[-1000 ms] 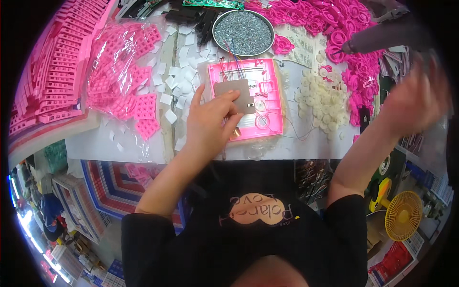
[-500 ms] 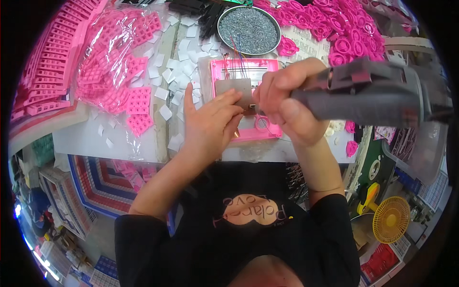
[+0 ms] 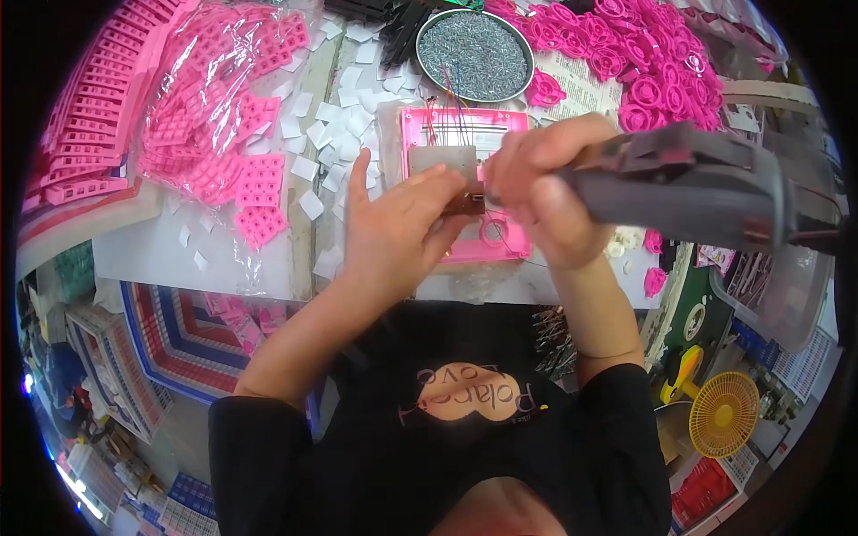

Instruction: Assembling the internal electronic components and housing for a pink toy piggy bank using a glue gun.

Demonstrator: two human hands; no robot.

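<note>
Where the left grip (image 3: 398,223) rests, the grey board (image 3: 451,159) lies beneath.

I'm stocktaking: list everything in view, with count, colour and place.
Casing: one, pink, centre
Panel: one, greyish, on casing
Wires: several, multicoloured, over casing
Handheld tool: one, dark, right of casing
Parts dish: one, silvery, beyond casing
Rings: many, pink, upper right
Squares: many, white, left of casing
Grid pieces: many, pink, left
Slotted strips: many, pink, far left
Discs: several, cream, right of casing
Bars: several, black, top
Fan: one, yellow, lower right
Left hand: one, on panel
Right hand: one, around tool
</note>
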